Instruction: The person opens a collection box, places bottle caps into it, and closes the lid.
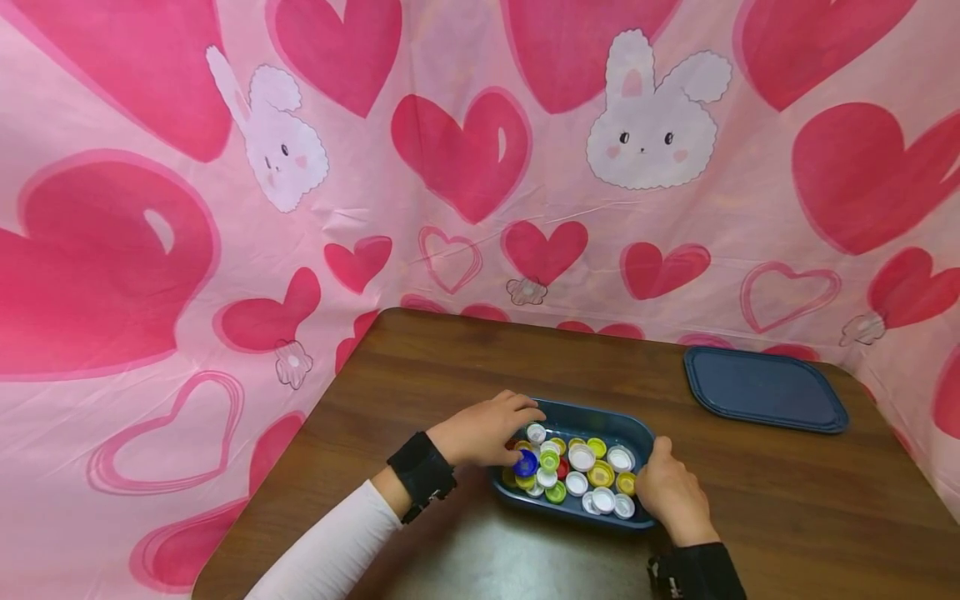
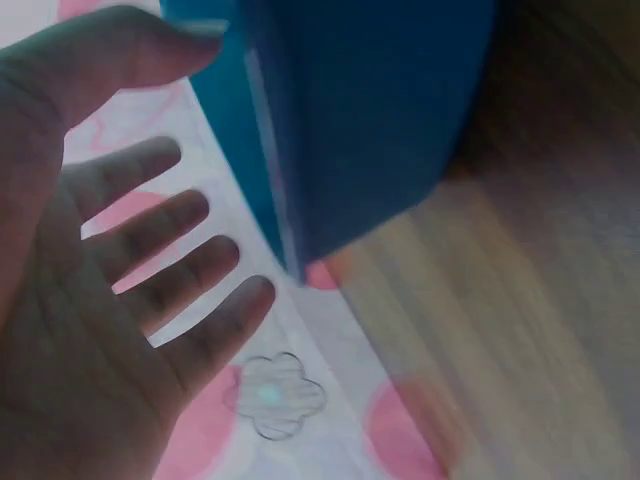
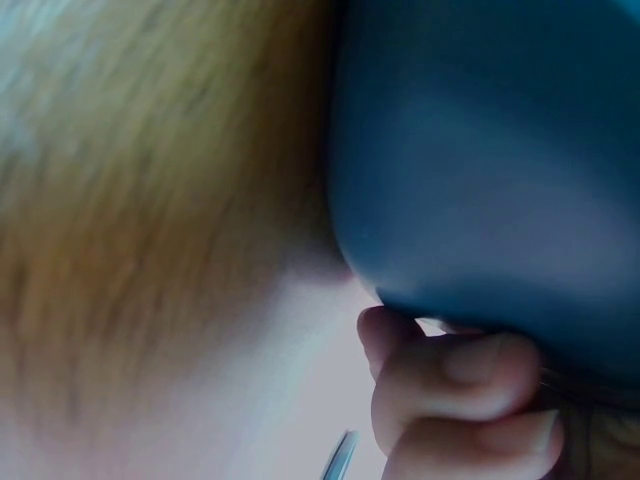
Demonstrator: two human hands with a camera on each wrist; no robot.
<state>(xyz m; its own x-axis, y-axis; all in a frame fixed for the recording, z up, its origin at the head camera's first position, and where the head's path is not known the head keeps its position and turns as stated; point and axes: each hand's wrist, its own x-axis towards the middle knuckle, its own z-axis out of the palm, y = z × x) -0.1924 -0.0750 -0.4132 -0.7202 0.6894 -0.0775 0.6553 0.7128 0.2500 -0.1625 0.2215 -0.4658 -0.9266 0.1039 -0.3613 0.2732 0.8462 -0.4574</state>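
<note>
- The left hand rests at the left end of the tub, fingers reaching over the rim toward the caps. In the left wrist view the hand is spread, four fingers straight and apart, thumb up against the tub's blue edge; it grips nothing.
- The right hand sits at the tub's right end, near corner. The right wrist view shows its fingers curled under the tub's rounded wall, so it is grasping the tub (the view is blurred, but the curl is plain).
- The tub stands on the table, near the front edge and about the middle, between the two hands.
- The caps fill it in a loose heap: white, yellow, green, one blue, a bit of red. They are small, round and look like plastic.
- A lid lies flat on the far right of the table, well apart from the tub. It is dark blue, a rounded rectangle with a raised rim.
- The table is dark brown with a wood grain and a slight sheen.
- Behind and to both sides hangs a cloth, pink, with red hearts and white rabbits, creased in places.
- A black band wraps the left wrist, above a white sleeve; the right wrist bears a dark cuff.
</note>
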